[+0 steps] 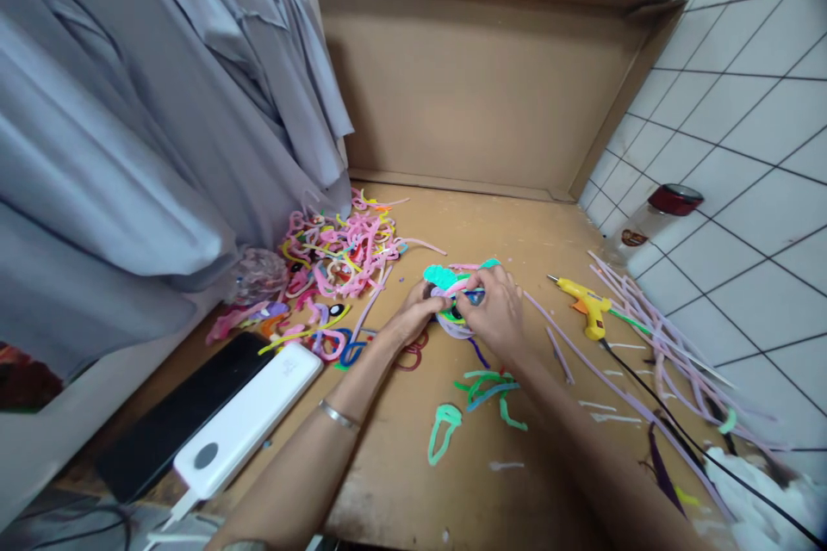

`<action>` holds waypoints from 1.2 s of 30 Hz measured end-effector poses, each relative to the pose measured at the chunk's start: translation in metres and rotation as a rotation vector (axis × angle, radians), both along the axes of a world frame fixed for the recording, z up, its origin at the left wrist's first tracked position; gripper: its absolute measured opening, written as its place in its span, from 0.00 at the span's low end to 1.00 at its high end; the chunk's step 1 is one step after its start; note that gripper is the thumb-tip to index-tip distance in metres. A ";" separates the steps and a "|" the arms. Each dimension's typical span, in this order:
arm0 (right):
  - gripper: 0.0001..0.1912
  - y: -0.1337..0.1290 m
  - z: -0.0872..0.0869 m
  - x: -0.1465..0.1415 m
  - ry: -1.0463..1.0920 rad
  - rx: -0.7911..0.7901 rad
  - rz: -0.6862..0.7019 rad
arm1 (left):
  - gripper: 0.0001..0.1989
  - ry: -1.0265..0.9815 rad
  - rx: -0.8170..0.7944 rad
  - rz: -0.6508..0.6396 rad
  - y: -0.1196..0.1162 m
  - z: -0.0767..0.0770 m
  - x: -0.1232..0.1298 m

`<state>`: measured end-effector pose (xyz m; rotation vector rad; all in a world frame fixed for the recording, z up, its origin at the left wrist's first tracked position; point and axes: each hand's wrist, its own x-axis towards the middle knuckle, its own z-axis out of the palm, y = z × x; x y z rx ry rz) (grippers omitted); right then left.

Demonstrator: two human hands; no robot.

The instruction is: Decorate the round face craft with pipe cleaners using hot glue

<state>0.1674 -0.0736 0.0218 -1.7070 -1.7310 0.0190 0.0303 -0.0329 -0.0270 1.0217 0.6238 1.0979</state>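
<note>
Both hands meet over the middle of the table around a small pipe-cleaner figure (453, 327) in lilac, green and pink, with a teal fuzzy part at its top. My left hand (417, 314) grips its left side, thumb pressed across it. From the right, my right hand (496, 306) pinches at the figure with bent fingers, which partly cover it. Just below the hands lie green and blue pipe-cleaner pieces (488, 389) and a bent mint-green loop (444, 433). Dark red loops (412, 353) rest beneath my left wrist.
A pile of pink and mixed pipe cleaners (352, 254) lies at the back left. A white power bank (249, 420) and black phone (187, 413) are near left. A yellow glue gun (585, 303), lilac pipe cleaners (672, 353) and a red-lidded jar (659, 219) stand or lie right. Cardboard (478, 86) closes the back.
</note>
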 end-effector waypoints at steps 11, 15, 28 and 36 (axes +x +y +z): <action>0.04 -0.001 0.001 0.000 -0.012 -0.012 0.043 | 0.17 0.094 -0.004 0.076 0.000 0.000 0.000; 0.06 0.000 0.004 0.001 -0.010 -0.040 0.024 | 0.17 0.057 0.003 0.048 0.000 0.000 0.001; 0.07 -0.003 0.002 -0.004 -0.062 0.010 0.000 | 0.20 0.013 0.019 -0.005 0.001 -0.002 0.000; 0.04 -0.004 0.002 -0.005 -0.040 0.004 0.026 | 0.18 0.044 -0.023 0.049 0.004 -0.006 0.000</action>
